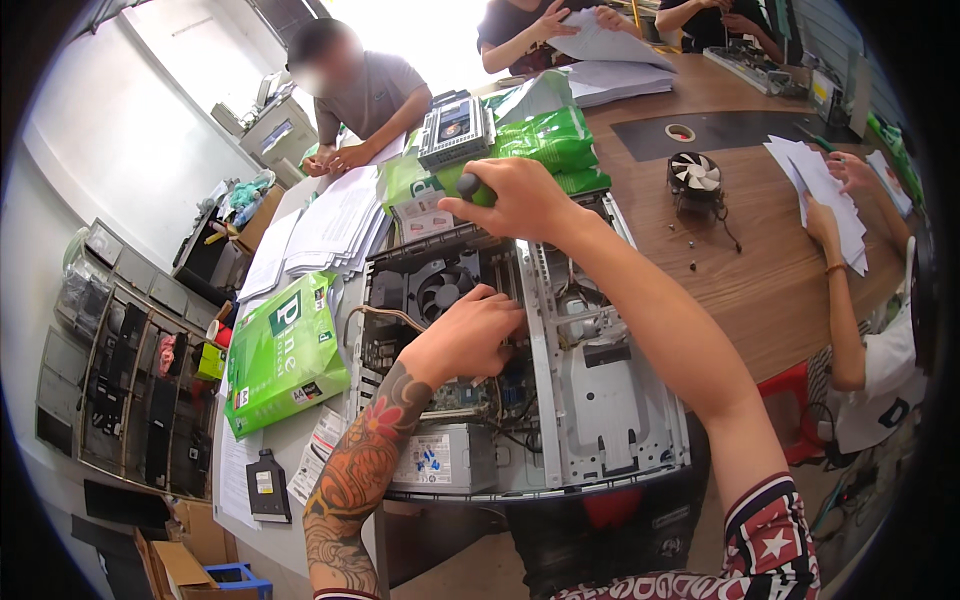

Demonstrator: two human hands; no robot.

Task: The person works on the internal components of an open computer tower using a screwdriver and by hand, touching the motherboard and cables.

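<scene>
An opened desktop computer case (610,420) lies in front of me, its inside facing up. My left hand (465,335) reaches into it over the circuit board, fingers curled together; the fingertips and whatever they hold are hidden. Above the far part of the case, my right hand (530,200) grips a screwdriver (478,190) by its dark and green handle; the shaft is hidden. Near the left fingers sits a black fan (440,292) inside the case. A silver power supply (445,458) with a label fills the near left corner, and beige cables (385,314) run along the left side.
Green paper packs (288,350) and stacked sheets (335,225) lie left. A disc drive (455,132) rests on packs beyond the case. On the right are a cooler fan (695,178), loose screws (692,266) and a tape roll (680,132). Several people sit around the table.
</scene>
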